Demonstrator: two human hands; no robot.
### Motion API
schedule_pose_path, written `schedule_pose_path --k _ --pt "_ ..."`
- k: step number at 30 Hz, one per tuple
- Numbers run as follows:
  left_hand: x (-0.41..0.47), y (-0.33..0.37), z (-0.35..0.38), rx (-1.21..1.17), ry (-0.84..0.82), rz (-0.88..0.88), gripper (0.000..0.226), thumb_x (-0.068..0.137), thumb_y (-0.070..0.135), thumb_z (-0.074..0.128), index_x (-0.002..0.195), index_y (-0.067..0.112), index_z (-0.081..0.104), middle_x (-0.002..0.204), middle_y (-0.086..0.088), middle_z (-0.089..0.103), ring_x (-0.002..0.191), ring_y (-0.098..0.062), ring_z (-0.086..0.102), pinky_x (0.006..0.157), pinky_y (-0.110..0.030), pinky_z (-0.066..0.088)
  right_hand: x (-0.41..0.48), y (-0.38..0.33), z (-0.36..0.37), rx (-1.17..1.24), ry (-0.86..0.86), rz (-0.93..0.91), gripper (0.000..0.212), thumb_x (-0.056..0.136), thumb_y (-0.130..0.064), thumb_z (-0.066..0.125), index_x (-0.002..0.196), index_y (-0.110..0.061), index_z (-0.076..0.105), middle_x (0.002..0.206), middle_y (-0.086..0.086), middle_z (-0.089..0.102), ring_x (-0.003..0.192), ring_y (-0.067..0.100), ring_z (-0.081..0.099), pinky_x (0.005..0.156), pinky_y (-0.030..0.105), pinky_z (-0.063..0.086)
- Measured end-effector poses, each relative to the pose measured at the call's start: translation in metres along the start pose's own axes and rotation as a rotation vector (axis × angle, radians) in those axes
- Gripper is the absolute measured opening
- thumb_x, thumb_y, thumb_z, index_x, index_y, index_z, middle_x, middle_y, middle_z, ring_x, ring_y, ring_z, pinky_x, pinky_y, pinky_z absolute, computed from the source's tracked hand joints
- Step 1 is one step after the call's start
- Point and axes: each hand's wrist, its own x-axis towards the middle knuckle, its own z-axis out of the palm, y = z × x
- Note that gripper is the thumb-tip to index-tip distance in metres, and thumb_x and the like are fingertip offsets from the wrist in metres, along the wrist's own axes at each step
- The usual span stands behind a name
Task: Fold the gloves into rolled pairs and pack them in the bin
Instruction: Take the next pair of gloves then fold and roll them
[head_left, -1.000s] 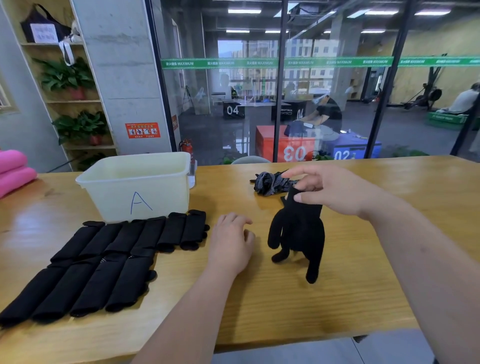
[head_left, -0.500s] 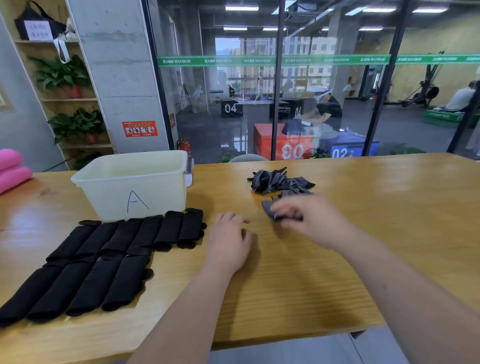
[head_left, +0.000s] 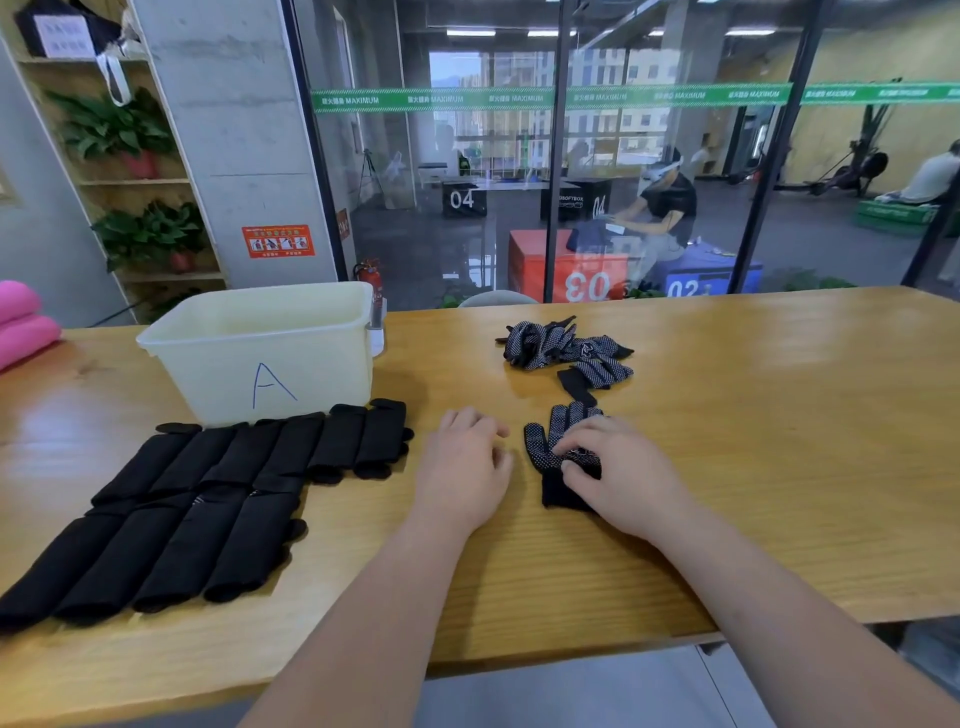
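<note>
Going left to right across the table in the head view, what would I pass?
Pink cushions → rows of rolled black gloves → left hand → dotted glove, with the right hand on it.

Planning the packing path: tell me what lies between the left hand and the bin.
Head view: the right end of the upper row of rolled gloves lies between the left hand and the bin.
</note>
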Motion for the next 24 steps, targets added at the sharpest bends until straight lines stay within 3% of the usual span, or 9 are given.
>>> schedule_pose_path --k 3,5,7,13,15,17,19,22,24 --pt "0.001 0.000 0.002 0.009 -0.012 0.008 0.029 0.100 0.029 0.053 0.124 0.027 0.070 0.124 0.008 0.060 0.124 -0.016 0.046 0.098 -0.036 0.046 0.001 0.000 0.006 -0.124 -0.167 0.038 0.055 0.105 -0.057 0.045 0.157 -0.040 0.043 0.169 -0.006 0.030 0.158 0.021 0.021 0.127 0.042 0.026" --pt "0.001 0.000 0.002 0.010 -0.015 0.014 0.029 0.100 0.029 0.053 0.123 0.026 0.070 0.122 0.008 0.060 0.122 -0.017 0.047 0.098 -0.036 0.046 0.000 0.001 0.010 -0.202 -0.325 0.054 0.062 0.108 -0.062 0.027 0.166 -0.041 0.020 0.177 -0.004 0.006 0.163 0.019 0.000 0.132 0.044 0.009" --pt "0.000 0.000 0.003 0.007 -0.011 0.017 0.028 0.100 0.028 0.054 0.122 0.026 0.070 0.121 0.008 0.060 0.121 -0.018 0.047 0.097 -0.036 0.045 0.001 0.000 0.007 -0.198 -0.363 0.050 0.062 0.109 -0.061 0.024 0.167 -0.042 0.014 0.177 -0.005 0.000 0.163 0.019 -0.005 0.132 0.044 0.005" --pt "0.000 0.002 0.002 0.007 -0.043 0.036 0.030 0.102 0.030 0.052 0.127 0.027 0.068 0.125 0.009 0.058 0.124 -0.016 0.046 0.100 -0.037 0.046 0.001 -0.004 0.002 -0.198 -0.366 0.005 0.068 0.105 -0.071 0.022 0.166 -0.042 0.016 0.176 -0.011 0.003 0.163 0.019 -0.002 0.132 0.046 0.008" --pt "-0.001 0.002 0.002 0.015 -0.057 0.033 0.031 0.103 0.032 0.051 0.129 0.027 0.067 0.127 0.009 0.057 0.125 -0.015 0.045 0.100 -0.036 0.047 0.008 0.002 -0.001 -0.183 -0.309 0.063 0.064 0.105 -0.070 0.021 0.159 -0.040 0.038 0.171 -0.005 0.029 0.159 0.023 0.022 0.128 0.048 0.022" --pt "-0.001 0.001 0.003 0.019 -0.060 0.027 0.031 0.104 0.033 0.050 0.129 0.027 0.066 0.128 0.009 0.056 0.125 -0.013 0.044 0.101 -0.035 0.047 0.017 0.010 -0.007 -0.222 -0.202 0.149 0.058 0.106 -0.063 0.021 0.136 -0.031 0.060 0.143 0.000 0.060 0.133 0.025 0.054 0.112 0.046 0.042" --pt "0.000 0.001 0.004 0.022 -0.062 0.024 0.032 0.104 0.034 0.049 0.130 0.027 0.066 0.128 0.010 0.056 0.124 -0.013 0.044 0.102 -0.035 0.047 0.024 0.016 -0.011 -0.286 -0.161 0.223 0.052 0.107 -0.059 0.025 0.124 -0.028 0.064 0.123 0.001 0.066 0.111 0.026 0.062 0.096 0.043 0.050" --pt "0.001 0.000 0.007 0.030 -0.063 0.024 0.032 0.103 0.035 0.049 0.129 0.028 0.066 0.127 0.010 0.055 0.123 -0.014 0.044 0.102 -0.036 0.047 0.035 0.015 -0.008 -0.345 -0.123 0.249 0.052 0.108 -0.057 0.030 0.138 -0.027 0.059 0.141 0.004 0.059 0.129 0.030 0.054 0.105 0.046 0.046" --pt "0.002 0.000 0.008 0.029 -0.057 0.021 0.032 0.103 0.036 0.050 0.129 0.028 0.066 0.125 0.010 0.056 0.122 -0.014 0.044 0.102 -0.036 0.046 0.048 0.012 -0.003 -0.354 -0.189 0.208 0.062 0.108 -0.060 0.027 0.157 -0.025 0.044 0.168 0.004 0.034 0.156 0.030 0.026 0.124 0.051 0.028"
